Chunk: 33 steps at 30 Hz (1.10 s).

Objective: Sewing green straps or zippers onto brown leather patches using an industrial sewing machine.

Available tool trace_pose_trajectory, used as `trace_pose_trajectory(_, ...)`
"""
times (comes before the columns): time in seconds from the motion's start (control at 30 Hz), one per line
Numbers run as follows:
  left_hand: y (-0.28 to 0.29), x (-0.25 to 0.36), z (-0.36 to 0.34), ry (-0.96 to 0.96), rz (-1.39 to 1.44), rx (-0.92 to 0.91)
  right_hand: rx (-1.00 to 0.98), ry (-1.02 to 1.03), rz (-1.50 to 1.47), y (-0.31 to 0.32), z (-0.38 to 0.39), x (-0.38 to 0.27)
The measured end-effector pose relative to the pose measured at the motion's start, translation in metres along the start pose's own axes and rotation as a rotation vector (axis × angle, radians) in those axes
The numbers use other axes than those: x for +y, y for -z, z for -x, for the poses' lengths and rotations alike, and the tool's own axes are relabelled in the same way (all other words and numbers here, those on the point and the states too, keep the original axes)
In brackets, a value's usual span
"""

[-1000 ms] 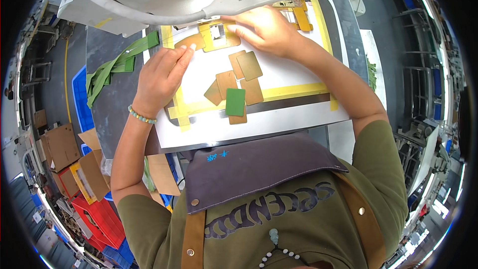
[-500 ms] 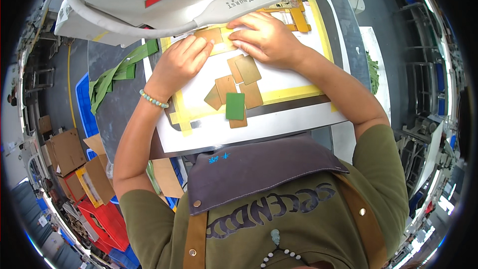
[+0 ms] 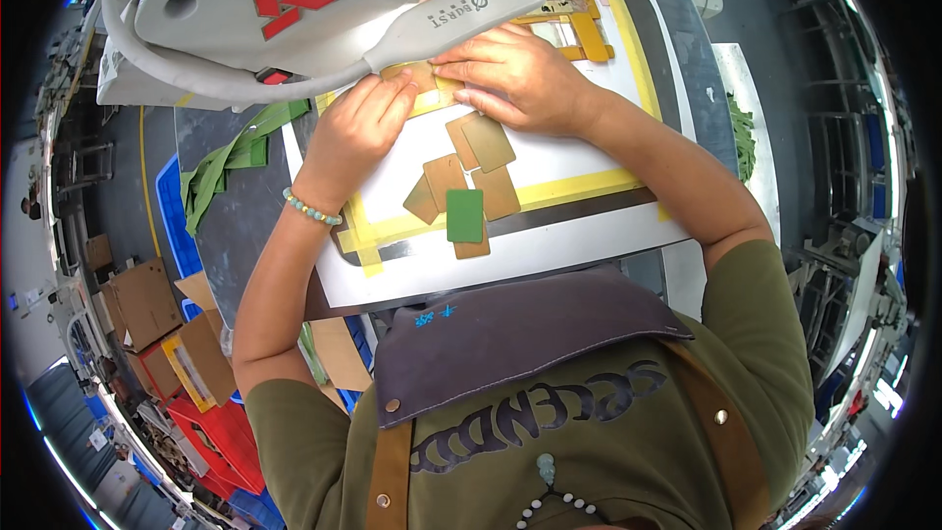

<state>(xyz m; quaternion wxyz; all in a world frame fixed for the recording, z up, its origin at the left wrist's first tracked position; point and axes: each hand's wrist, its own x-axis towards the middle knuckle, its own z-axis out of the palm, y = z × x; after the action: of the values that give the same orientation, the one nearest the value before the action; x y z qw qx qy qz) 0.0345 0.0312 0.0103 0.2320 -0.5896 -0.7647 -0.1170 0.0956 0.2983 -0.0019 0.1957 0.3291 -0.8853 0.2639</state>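
Under the sewing machine head, a tan flat piece, leather-like, lies on the white work surface among strips of yellow tape. My left hand is closed, its thumb and fingers pinched at the left edge of that piece. Stretched out and slightly spread, the fingers of my right hand rest at its right edge, the thumb lower down. Nearer to me lie several overlapping tan pieces. On top of the nearest one is a green rectangular piece. The machine partly hides the far fingertips.
The grey machine head and its light handle-shaped part overhang my hands. A yellow-orange frame sits at the far right. Green strips lie on the left of the table, beside a blue bin. Cardboard boxes stand lower left.
The whole view has shifted slightly. My right fingertips have slid a little left across the tan piece, closer to my left hand. The pile of pieces appears the same.
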Motion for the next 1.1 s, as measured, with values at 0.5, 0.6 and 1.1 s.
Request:
trace_pose_trajectory(0.5,0.013,0.001,-0.022,-0.099,-0.085,-0.198,0.019,0.134,0.144,-0.006,-0.004,0.002)
trace_pose_trajectory(0.6,0.015,-0.001,-0.025,-0.122,-0.069,-0.29,-0.027,0.129,0.211,-0.005,-0.006,-0.002)
trace_pose_trajectory(1.1,0.012,-0.006,0.003,-0.012,0.097,-0.005,-0.054,0.117,0.005,-0.002,0.0,0.003)
